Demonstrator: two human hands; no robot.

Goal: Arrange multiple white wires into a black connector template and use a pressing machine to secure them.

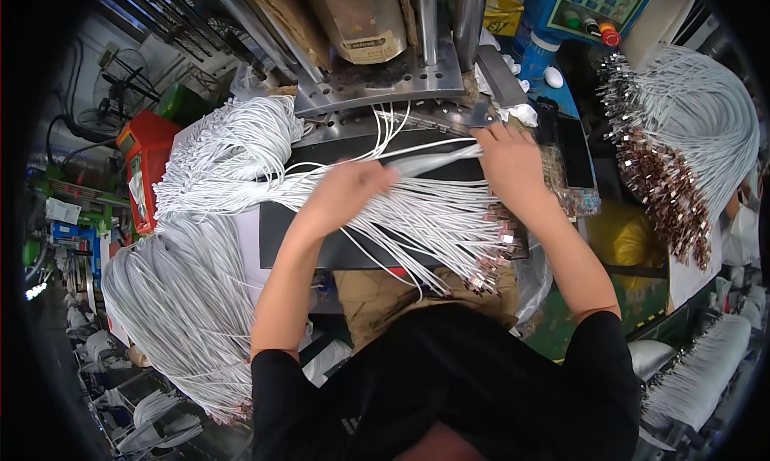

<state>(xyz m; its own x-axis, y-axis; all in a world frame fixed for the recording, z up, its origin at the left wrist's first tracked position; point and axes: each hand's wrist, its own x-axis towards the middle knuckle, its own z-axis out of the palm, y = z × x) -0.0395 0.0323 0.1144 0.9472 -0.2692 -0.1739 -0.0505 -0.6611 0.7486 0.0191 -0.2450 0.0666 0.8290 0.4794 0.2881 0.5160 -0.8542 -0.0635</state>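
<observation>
A bundle of white cables [433, 216] fans out across the black work surface, its ends carrying small copper-and-silver connectors [501, 240]. Over the middle of that bundle is my left hand [349, 190], its fingertips smeared by motion, so whether it grips cables cannot be told. My right hand [511, 164] is closed at the right end of a few white cables [437, 158], which stretch between both hands and are blurred. Just beyond it lies the metal fixture plate [441, 112] of the press. Several cables loop up onto that plate.
Overhead, the press block [361, 20] stands between steel columns [427, 20]. Coiled white cables [233, 140] and a hanging bundle [184, 300] lie left, beside a red device [148, 164]. At right are a blue control box [593, 8], another cable bundle [698, 100] and a yellow bag [630, 236].
</observation>
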